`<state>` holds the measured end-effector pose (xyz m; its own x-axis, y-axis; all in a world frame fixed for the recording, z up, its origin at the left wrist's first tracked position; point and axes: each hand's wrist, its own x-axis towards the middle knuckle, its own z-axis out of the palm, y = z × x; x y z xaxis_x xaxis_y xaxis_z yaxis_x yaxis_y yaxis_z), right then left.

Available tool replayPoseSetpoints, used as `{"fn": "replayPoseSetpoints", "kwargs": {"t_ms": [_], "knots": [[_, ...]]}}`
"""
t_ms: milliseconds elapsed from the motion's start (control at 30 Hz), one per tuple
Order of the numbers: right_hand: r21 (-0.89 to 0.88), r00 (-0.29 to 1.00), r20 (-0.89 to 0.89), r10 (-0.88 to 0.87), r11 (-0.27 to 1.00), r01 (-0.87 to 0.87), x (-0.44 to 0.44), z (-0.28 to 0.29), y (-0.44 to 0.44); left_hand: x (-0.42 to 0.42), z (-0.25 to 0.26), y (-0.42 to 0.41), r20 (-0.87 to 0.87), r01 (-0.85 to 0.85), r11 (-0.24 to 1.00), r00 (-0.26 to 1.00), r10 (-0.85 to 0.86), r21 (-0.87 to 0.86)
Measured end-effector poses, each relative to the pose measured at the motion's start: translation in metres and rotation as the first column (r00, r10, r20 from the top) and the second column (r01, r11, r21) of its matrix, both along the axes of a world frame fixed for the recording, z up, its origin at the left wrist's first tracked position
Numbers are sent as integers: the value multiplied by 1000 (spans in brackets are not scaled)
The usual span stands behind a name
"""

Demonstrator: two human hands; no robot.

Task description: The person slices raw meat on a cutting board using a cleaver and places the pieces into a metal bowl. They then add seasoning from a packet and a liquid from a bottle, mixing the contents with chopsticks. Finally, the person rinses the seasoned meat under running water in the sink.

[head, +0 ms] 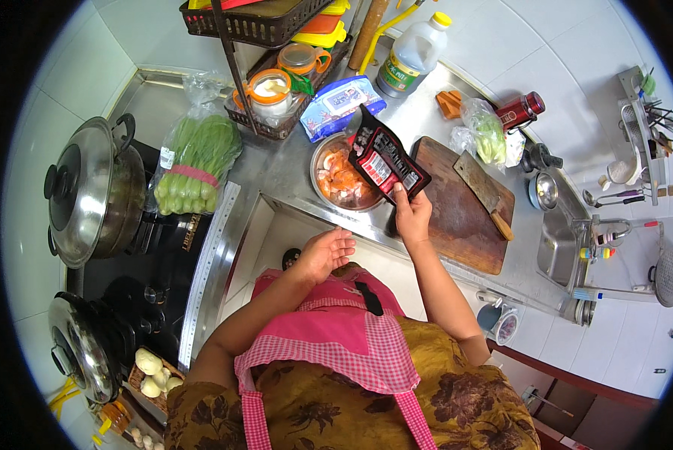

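Note:
My right hand [413, 218] grips the lower end of a black seasoning pouch [390, 160] with red and white printing. The pouch's far end leans over a stainless steel bowl [316, 179] and hides part of it. In the bowl lie raw meat pieces [343, 179] with an orange-red coating. My left hand [330, 254] holds nothing; its fingers are spread a little, palm turned toward the right, in front of the counter edge below the bowl. Right of the pouch, a wooden cutting board [454, 225] carries a cleaver [480, 185] with a wooden handle.
Bagged green vegetables [193, 163] stand left, beside a lidded pot [92, 191] on the black stove [167, 270]. Behind the bowl are a wipes pack [345, 104], a plastic jug [412, 59] and a condiment rack [241, 115]. A sink [559, 242] lies far right.

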<state>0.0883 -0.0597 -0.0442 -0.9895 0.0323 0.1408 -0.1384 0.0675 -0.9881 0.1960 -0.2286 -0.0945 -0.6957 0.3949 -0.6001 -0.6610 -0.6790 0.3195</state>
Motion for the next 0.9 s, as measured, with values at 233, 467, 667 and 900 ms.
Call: {"fn": "replayPoseSetpoints", "kwargs": {"t_ms": [233, 467, 667, 900], "knots": [[146, 999, 14, 29, 989, -31, -16, -7, 6, 0, -1, 3, 3, 18, 1000, 1000, -18, -20], [256, 999, 17, 45, 966, -48, -20, -15, 2, 1, -1, 4, 8, 47, 998, 999, -47, -37], [227, 998, -24, 59, 973, -52, -5, 1, 7, 7, -5, 0, 22, 49, 998, 999, -48, -46], [299, 992, 21, 127, 946, -128, 24, 11, 40, 8, 1, -2, 15, 42, 996, 999, -41, -77]]}}
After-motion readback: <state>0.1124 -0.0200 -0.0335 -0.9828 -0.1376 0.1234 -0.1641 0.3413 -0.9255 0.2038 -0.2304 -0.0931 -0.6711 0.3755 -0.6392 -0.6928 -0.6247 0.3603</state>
